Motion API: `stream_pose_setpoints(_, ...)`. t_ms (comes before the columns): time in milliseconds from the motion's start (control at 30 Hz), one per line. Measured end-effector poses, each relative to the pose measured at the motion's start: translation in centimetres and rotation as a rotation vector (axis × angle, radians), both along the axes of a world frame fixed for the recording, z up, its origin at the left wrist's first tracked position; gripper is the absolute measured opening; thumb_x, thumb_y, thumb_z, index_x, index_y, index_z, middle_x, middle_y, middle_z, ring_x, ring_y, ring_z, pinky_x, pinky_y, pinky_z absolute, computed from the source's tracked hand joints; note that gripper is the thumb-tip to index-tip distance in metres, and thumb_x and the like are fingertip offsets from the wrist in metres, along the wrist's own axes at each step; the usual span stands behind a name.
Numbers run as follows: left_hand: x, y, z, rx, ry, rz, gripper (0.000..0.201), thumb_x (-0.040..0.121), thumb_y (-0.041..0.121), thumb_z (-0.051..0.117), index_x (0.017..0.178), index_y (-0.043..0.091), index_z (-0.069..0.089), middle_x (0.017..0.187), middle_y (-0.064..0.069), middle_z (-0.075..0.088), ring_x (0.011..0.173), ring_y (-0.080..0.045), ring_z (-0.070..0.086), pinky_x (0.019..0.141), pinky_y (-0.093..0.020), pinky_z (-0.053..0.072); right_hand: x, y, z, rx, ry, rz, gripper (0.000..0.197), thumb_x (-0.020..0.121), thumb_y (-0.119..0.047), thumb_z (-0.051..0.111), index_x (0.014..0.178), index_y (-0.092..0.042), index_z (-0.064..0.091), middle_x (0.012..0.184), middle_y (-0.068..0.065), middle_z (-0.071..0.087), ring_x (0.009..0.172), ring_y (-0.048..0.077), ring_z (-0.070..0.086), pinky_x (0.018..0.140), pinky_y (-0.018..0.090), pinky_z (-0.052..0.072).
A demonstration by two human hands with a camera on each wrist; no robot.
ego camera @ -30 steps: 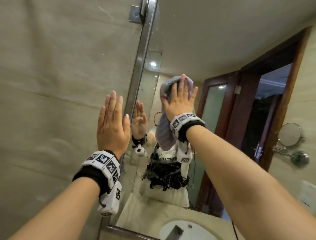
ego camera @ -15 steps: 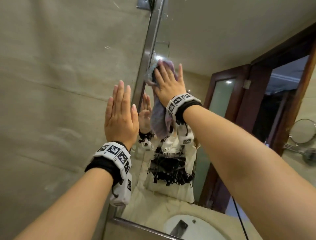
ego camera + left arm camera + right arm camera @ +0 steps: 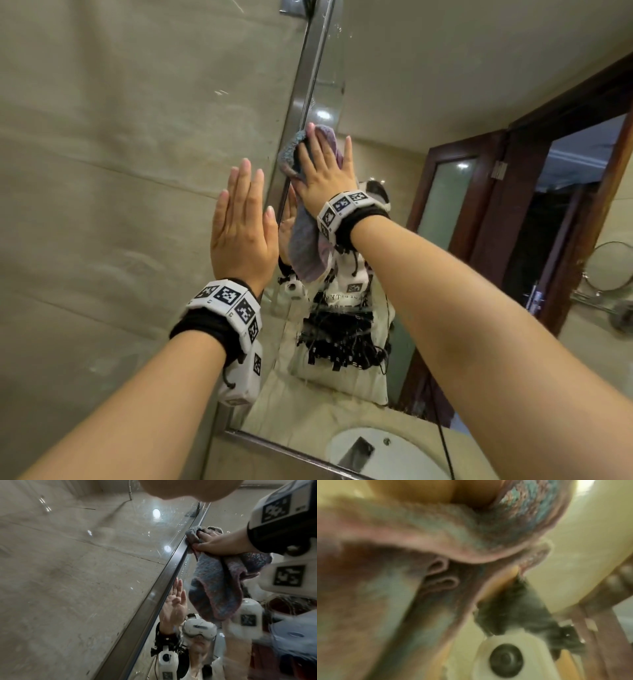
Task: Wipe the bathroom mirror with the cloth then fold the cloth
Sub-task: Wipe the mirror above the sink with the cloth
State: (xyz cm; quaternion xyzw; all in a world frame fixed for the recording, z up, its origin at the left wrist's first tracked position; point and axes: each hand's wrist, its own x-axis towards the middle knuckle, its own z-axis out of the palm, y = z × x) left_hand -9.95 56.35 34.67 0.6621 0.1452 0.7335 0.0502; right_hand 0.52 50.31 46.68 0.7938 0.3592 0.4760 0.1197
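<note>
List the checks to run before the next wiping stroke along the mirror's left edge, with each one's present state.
1. Cloth under the right hand: ok, fingers spread flat on it against the glass.
2. Cloth at the mirror frame: ok; the left wrist view shows it touching the metal strip.
3. Left hand out of the wiping path: ok, flat and open by the tiled wall, left of the frame.
4. Cloth's loose tail: not ok, it hangs bunched below the wrist.
5. Glass clean: not ok, droplets show near the frame.
6. Cloth dampness: cannot tell.
</note>
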Motion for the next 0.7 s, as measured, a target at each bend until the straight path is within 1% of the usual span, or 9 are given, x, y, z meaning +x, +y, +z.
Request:
stream_pose_setpoints(67,0.0,-0.1,0.0,-0.001,0.016,-0.002,0.048,0.095,0.016,0.036,0.142,0.007,0.030,0.152,-0.011,0.027,0.141,-0.019,0.020,0.115,-0.021,-0.001,0.2,-0.9,0.5,-0.045,-0.033,-0.016,0.063,0.097,-0.050,0.013,0.150,-0.019,0.002,0.158,0.005,-0.013,0.146,0.021,-0.010,0.114,0.055,-0.012)
stream_pose_setpoints(133,0.0,-0.1,0.0,-0.002,0.026,0.009,0.049,0.095,0.016,0.037,0.143,0.007,0.030,0.152,-0.011,0.026,0.141,-0.018,0.019,0.115,-0.020,-0.002,0.7,-2.2,2.2,-0.005,-0.015,-0.004,0.063,0.097,-0.051,0.014,0.150,-0.021,-0.001,0.158,0.005,-0.014,0.146,0.022,-0.012,0.113,0.056,-0.013)
stream_pose_setpoints(200,0.1,0.0,0.0,-0.003,0.025,0.018,0.049,0.095,0.015,0.038,0.143,0.007,0.030,0.152,-0.011,0.026,0.141,-0.018,0.019,0.115,-0.020,-0.002,1.6,-3.9,4.0,0.153,0.035,-0.001,0.065,0.096,-0.052,0.016,0.150,-0.020,-0.003,0.157,0.006,-0.016,0.145,0.025,-0.014,0.111,0.055,-0.014)
stream_pose_setpoints(300,0.2,0.0,-0.1,0.001,0.025,0.025,0.049,0.095,0.014,0.039,0.143,0.007,0.030,0.152,-0.011,0.026,0.141,-0.019,0.020,0.116,-0.022,-0.001,3.3,-7.8,4.9,0.394,0.015,-0.035,0.068,0.096,-0.052,0.019,0.150,-0.015,0.003,0.158,0.009,-0.011,0.146,0.025,-0.010,0.113,0.053,-0.011)
stream_pose_setpoints(400,0.0,0.0,-0.1,0.012,0.029,0.038,0.048,0.095,0.015,0.038,0.142,0.006,0.030,0.152,-0.012,0.026,0.141,-0.020,0.020,0.116,-0.022,-0.002,4.4,-11.6,3.0,0.521,-0.042,-0.050,0.067,0.096,-0.049,0.023,0.149,-0.009,0.013,0.158,0.014,-0.002,0.146,0.027,-0.002,0.115,0.053,-0.006)
stream_pose_setpoints(467,-0.1,-0.1,-0.2,0.011,0.036,0.033,0.048,0.096,0.016,0.038,0.142,0.006,0.030,0.152,-0.013,0.026,0.141,-0.021,0.020,0.115,-0.020,-0.004,4.6,-13.1,1.1,0.562,-0.042,-0.078,0.067,0.096,-0.048,0.025,0.148,-0.007,0.015,0.157,0.016,0.001,0.146,0.028,0.000,0.115,0.053,-0.004)
stream_pose_setpoints(567,-0.2,-0.1,-0.2,0.005,0.056,0.027,0.049,0.096,0.016,0.037,0.143,0.006,0.027,0.153,-0.012,0.024,0.142,-0.020,0.018,0.115,-0.019,-0.006,4.4,-13.5,-1.5,0.622,-0.027,-0.100,0.068,0.095,-0.047,0.028,0.148,-0.005,0.017,0.157,0.019,0.005,0.146,0.031,0.004,0.115,0.052,-0.002)
stream_pose_setpoints(700,-0.2,-0.1,-0.2,0.004,0.065,0.030,0.049,0.096,0.017,0.035,0.144,0.006,0.026,0.153,-0.013,0.023,0.142,-0.021,0.017,0.115,-0.020,-0.006,4.2,-12.3,-3.4,0.625,0.012,-0.135,0.070,0.095,-0.046,0.029,0.147,-0.002,0.016,0.156,0.022,0.004,0.146,0.033,0.003,0.115,0.052,-0.004)
